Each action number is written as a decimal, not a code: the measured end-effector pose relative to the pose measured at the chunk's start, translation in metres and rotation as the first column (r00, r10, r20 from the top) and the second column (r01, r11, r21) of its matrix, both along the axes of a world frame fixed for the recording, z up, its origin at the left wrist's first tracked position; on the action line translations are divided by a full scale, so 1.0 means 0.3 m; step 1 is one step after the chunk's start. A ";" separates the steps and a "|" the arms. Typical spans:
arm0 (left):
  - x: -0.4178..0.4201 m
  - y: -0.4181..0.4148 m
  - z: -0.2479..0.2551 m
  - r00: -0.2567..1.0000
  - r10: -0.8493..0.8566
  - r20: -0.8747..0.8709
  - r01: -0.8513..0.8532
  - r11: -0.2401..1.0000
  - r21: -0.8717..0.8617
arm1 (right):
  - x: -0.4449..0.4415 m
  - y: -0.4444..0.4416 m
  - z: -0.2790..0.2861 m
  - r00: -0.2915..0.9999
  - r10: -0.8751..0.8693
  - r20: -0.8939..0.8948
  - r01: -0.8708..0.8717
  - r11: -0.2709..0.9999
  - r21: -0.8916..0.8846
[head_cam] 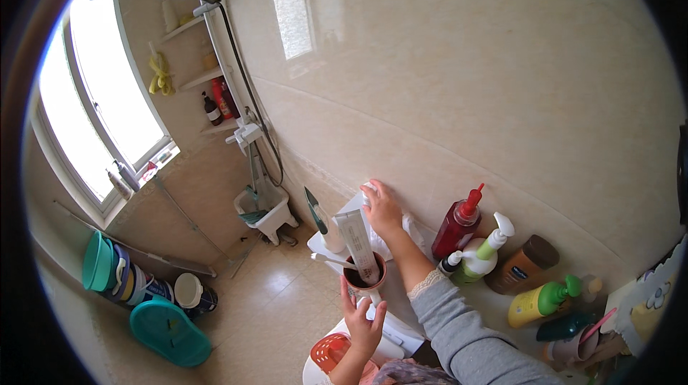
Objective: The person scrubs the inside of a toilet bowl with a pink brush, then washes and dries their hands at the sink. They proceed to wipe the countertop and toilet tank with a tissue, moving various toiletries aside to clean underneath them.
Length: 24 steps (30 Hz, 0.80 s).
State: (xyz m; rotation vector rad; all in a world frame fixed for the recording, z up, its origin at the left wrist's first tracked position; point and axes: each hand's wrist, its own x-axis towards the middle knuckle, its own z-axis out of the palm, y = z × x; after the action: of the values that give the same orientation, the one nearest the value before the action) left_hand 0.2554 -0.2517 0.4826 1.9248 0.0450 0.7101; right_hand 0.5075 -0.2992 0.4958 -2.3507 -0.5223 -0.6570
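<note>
My right hand point(382, 208) reaches over the far end of the white ledge, its fingers around a small white object point(367, 191) by the wall. Nearer, my left hand point(364, 321) is at the handle side of a mug point(371, 291), fingers spread; whether it grips the handle is unclear. The mug holds a tube point(356, 242) and a white toothbrush point(333, 261), both leaning. Behind the mug stands a pale bottle or tube point(332, 237), next to a dark green pointed item point(315, 210). White crumpled material point(413, 229) lies beside my right wrist.
To the right stand a red pump bottle point(456, 226), a white-green pump bottle point(478, 258), a brown lotion bottle point(521, 266) and a yellow bottle point(529, 304). An orange perforated basket point(329, 351) is below my left hand. Teal basins point(171, 334) and a mop bucket point(263, 207) are on the left.
</note>
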 end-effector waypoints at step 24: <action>-0.205 0.194 -0.084 0.996 0.048 0.071 0.020 0.666 -0.745 | -0.376 -0.033 0.015 0.950 0.283 -0.133 -0.239 0.931 0.274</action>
State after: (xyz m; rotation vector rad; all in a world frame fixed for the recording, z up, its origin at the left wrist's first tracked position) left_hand 0.1940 -0.1936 0.4573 1.0883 0.2625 0.6436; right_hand 0.3947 -0.3090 0.5001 -2.0255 -0.6212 -0.3694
